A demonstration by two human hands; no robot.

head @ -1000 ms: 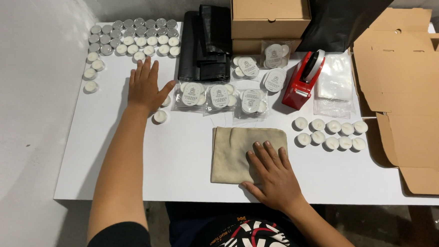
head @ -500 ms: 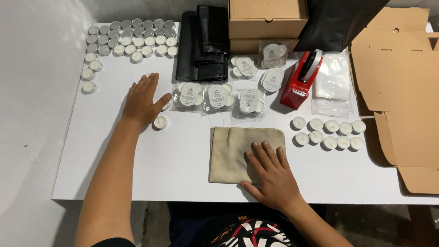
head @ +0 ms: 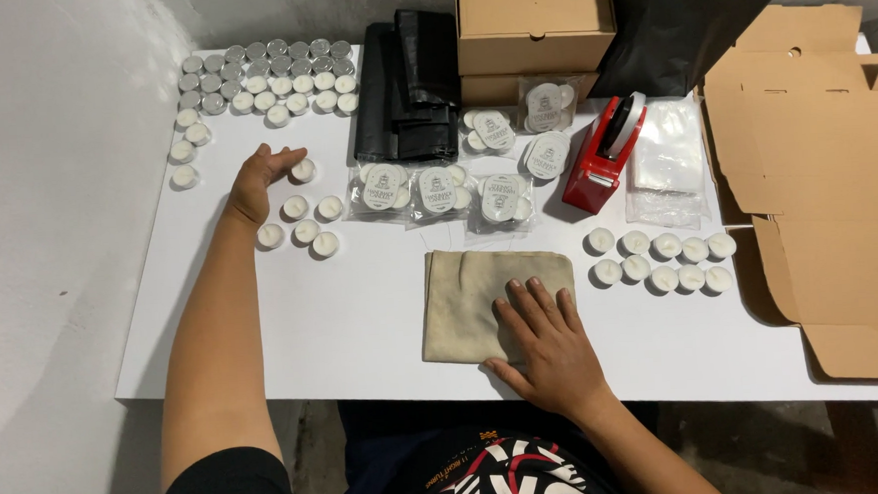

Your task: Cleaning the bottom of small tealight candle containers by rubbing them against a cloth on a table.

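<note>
Tealight (head: pixel 303 170) under curled left hand (head: pixel 260 176)

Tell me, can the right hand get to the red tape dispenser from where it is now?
Probably yes: the right hand lies flat on the beige cloth, and only bare white table separates it from the red tape dispenser.

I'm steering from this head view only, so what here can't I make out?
- Cardboard boxes: contents hidden by shut lids.
- Black bag: top cut off by the frame edge.
- Beige cloth: corner covered by the right hand.
- Left hand: contact with the nearest candle unclear.
</note>
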